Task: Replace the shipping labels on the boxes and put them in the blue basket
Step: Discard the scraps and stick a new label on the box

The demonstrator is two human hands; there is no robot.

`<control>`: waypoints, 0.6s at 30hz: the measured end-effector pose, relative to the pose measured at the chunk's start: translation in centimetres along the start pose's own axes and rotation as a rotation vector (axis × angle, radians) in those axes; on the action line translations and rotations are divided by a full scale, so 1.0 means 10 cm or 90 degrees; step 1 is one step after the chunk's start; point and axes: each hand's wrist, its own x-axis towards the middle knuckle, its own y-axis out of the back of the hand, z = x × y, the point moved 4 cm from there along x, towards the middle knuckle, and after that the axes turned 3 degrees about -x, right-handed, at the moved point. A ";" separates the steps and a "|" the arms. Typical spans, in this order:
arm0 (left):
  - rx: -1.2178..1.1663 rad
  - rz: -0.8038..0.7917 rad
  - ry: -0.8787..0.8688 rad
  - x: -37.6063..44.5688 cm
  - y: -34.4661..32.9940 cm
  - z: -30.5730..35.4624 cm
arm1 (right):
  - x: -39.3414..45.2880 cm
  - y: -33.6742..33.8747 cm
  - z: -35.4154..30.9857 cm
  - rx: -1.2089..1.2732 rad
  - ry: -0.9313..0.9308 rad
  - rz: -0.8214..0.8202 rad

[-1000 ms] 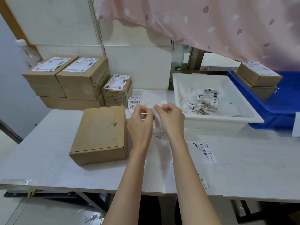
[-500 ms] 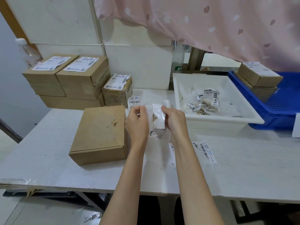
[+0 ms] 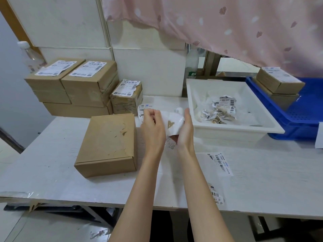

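A bare cardboard box (image 3: 108,144) with torn patches on its lid lies on the white table, left of my hands. My left hand (image 3: 153,127) and my right hand (image 3: 185,131) together hold a peeled white label (image 3: 172,123) with a scrap of brown cardboard stuck to it, above the table and just right of the box. Fresh labels lie flat: one (image 3: 144,109) behind my left hand, another (image 3: 221,163) to the right of my right forearm. The blue basket (image 3: 297,117) at far right holds two labelled boxes (image 3: 279,81).
A white tray (image 3: 232,131) with crumpled old labels (image 3: 220,110) stands right of my hands. Stacked labelled boxes (image 3: 75,84) and a smaller one (image 3: 126,96) sit at the back left. A pink curtain (image 3: 227,23) hangs above. Another label (image 3: 215,194) lies near the table's front edge.
My hands have drawn slightly apart and lowered, and the peeled label has been spread out between them, showing its cardboard scrap. The box has not moved.
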 end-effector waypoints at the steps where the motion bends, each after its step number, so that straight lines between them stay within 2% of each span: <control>1: 0.010 0.000 -0.011 0.01 0.02 0.02 | 0.02 0.02 -0.01 0.000 0.006 -0.023; 4: 0.020 -0.020 -0.015 0.00 0.05 0.05 | 0.01 0.02 -0.08 -0.063 0.003 -0.080; 6: 0.006 -0.036 0.000 -0.03 0.03 0.05 | 0.03 0.06 -0.09 -0.151 0.021 -0.044; 9: -0.019 -0.043 0.080 -0.05 0.01 0.00 | 0.06 0.08 -0.08 -0.248 0.078 -0.007; 12: -0.052 -0.059 0.142 -0.05 0.01 -0.07 | 0.04 0.11 -0.11 -0.264 0.124 0.010; 18: -0.126 -0.096 0.173 -0.08 0.00 -0.07 | 0.03 0.15 -0.10 -0.215 0.078 -0.005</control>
